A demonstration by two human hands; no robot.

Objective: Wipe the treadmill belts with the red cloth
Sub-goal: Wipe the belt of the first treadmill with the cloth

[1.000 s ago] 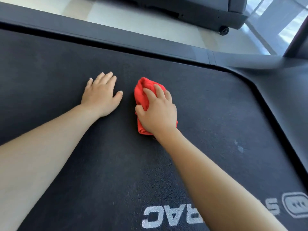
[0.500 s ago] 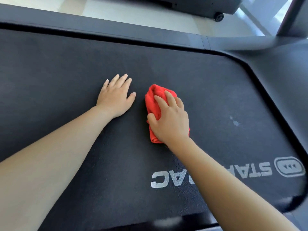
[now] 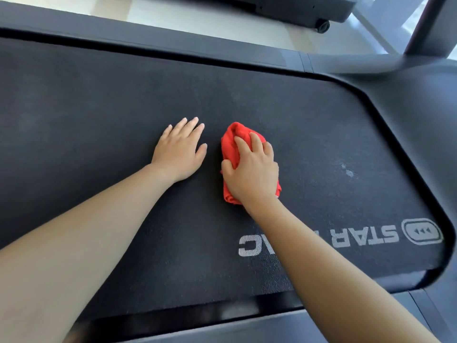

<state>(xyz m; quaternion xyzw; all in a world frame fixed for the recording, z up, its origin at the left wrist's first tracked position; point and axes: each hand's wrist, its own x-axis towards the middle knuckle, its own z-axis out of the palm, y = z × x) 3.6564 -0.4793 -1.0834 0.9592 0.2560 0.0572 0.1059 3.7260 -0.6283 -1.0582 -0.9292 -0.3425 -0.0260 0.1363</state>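
Observation:
A black treadmill belt [image 3: 99, 107] fills most of the view, with white lettering near its right end. A bunched red cloth [image 3: 233, 141] lies on the belt's middle. My right hand [image 3: 252, 169] presses down on the cloth, fingers curled over it and covering most of it. My left hand [image 3: 181, 151] rests flat on the belt just left of the cloth, fingers together, holding nothing. A small pale smudge [image 3: 347, 170] marks the belt to the right of the cloth.
Grey side rails [image 3: 173, 38] run along the belt's far edge and near edge [image 3: 272, 328]. The dark motor hood [image 3: 420, 107] curves around the belt's right end. Another treadmill's base with a wheel [image 3: 322, 26] stands on the pale floor beyond.
The view has shifted so both hands and the cloth sit lower and further right, and the near rail and whole logo now show. My hands keep the same pose on the belt.

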